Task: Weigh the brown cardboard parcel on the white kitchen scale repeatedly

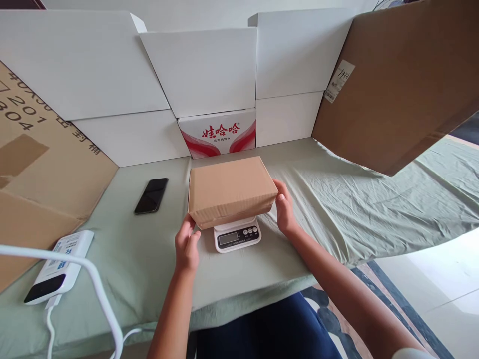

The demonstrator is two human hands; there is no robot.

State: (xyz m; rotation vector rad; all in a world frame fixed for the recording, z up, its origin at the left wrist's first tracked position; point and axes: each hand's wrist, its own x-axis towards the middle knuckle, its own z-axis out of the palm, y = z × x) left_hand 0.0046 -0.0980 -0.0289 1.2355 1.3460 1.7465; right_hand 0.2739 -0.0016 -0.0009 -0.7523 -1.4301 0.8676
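A brown cardboard box (232, 187) sits on or just above a white digital kitchen scale (238, 236); which of the two I cannot tell. It covers the scale's weighing surface, while the display and buttons show in front. At the box's near left corner, my left hand (187, 245) grips the lower edge, its fingertips partly hidden beneath. On the other side, my right hand (285, 208) holds the right end, thumb towards me and fingers behind the corner. The scale's screen looks dark, with no readable number.
A black phone (151, 196) lies left of the box. Further left are a white power bank (62, 264) and its white cable (101, 294). White boxes (202, 70) line the back, with large brown cartons (396, 85) at both sides. A green cloth (337, 209) covers the table.
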